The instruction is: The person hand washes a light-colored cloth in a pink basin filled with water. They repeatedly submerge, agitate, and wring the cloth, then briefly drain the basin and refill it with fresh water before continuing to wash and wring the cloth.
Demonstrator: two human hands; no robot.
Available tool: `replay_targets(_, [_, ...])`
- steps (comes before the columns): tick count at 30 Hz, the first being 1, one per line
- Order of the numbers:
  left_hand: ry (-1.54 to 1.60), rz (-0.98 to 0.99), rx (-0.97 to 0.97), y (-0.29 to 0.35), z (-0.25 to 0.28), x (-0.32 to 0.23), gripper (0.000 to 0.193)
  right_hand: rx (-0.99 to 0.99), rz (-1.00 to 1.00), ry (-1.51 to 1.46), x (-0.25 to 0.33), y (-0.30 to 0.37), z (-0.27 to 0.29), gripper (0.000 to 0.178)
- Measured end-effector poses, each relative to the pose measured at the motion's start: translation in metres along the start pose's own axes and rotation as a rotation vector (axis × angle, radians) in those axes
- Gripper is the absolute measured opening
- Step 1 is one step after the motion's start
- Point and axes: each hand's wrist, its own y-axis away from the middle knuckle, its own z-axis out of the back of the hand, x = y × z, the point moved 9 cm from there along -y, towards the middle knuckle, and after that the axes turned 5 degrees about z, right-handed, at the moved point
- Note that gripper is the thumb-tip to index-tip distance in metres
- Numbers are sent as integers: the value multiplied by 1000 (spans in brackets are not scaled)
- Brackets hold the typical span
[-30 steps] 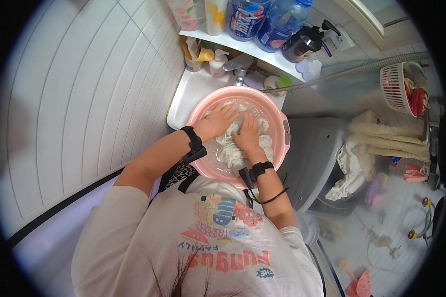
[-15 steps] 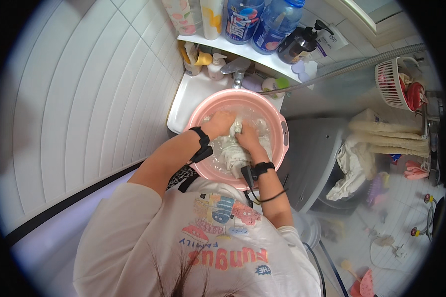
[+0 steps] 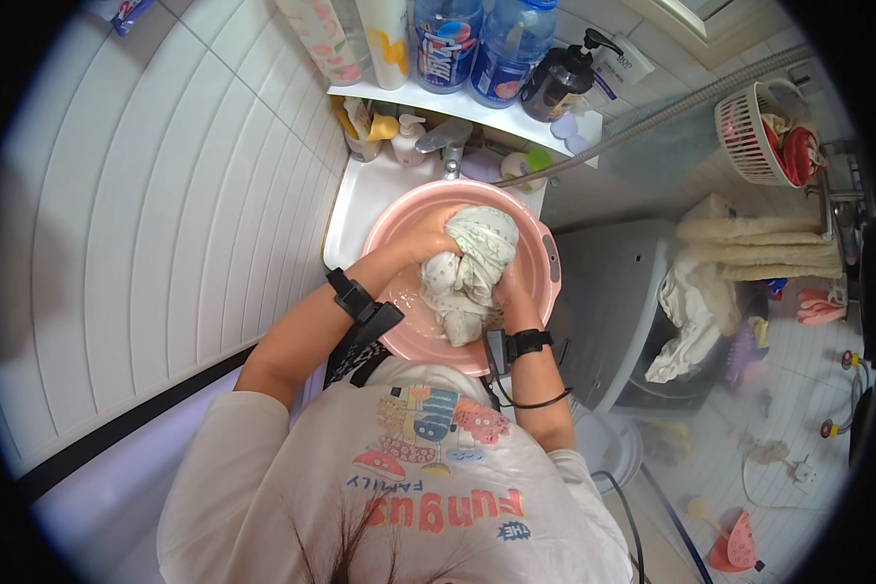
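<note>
A wet-looking white fabric cloth (image 3: 484, 248) with small grey-green markings is held bunched over the round pink plastic basin (image 3: 532, 255). Its far end is gathered into a rounded, creased mass; its near end is left looser and rumpled. Its left side is gripped by the left hand (image 3: 432, 237), fingers curled; its right side is held by the right hand (image 3: 511, 290), fingers mostly hidden.

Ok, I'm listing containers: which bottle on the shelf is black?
The black pump bottle at the right; the others are two blue bottles and two pale containers.
</note>
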Motion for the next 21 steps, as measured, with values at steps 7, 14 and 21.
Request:
replay_targets(7, [660,465,-129,28,-6,41,41,177,36,-279,22,39,-45,80])
replay_targets(14, [168,248,-179,-1,11,66,39,155,391,190,44,61,-65,84])
replay_targets(21, [-323,181,-434,7,22,62,33,-167,576,313,49,56,-50,47])
